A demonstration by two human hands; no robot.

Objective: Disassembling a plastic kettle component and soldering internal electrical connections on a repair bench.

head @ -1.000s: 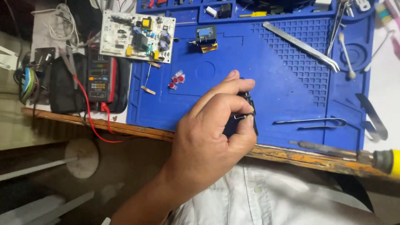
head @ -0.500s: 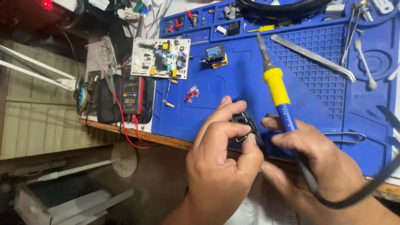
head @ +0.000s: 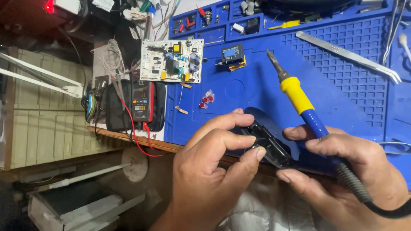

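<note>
Blue work mat (head: pixel 342 107): lying across the bench top and serving as the landmark here; its far edge is carrying a row of small compartments with loose parts.
Left hand (head: pixel 205 171): hovering over the mat's near edge, thumb and fingers closing around a small black part (head: pixel 267 143) and pinching it from both sides.
Right hand (head: pixel 346 171): sitting at the mat's near right edge, fingers wrapping the blue grip of a soldering iron (head: pixel 299 100); a fingertip is also touching the black part's underside.
Soldering iron: slanting up and left over the mat's middle, yellow collar above the blue handle, bare metal tip pointing away from the black part and staying well apart from it.
Circuit board (head: pixel 172 60): resting at the mat's upper left corner, white and rectangular, crowded with yellow, blue and black components.
Multimeter (head: pixel 141 102): lying just left of the mat, dark body with an orange-rimmed screen glowing, red lead (head: pixel 136 137) trailing off the bench edge.
Tweezers (head: pixel 349 55): lying on the mat's gridded right part, long and silver.
Blue relay block (head: pixel 232 55): sitting on the mat right of the board.
Red-and-clear bits (head: pixel 206 99): lying on the mat below the board.
</note>
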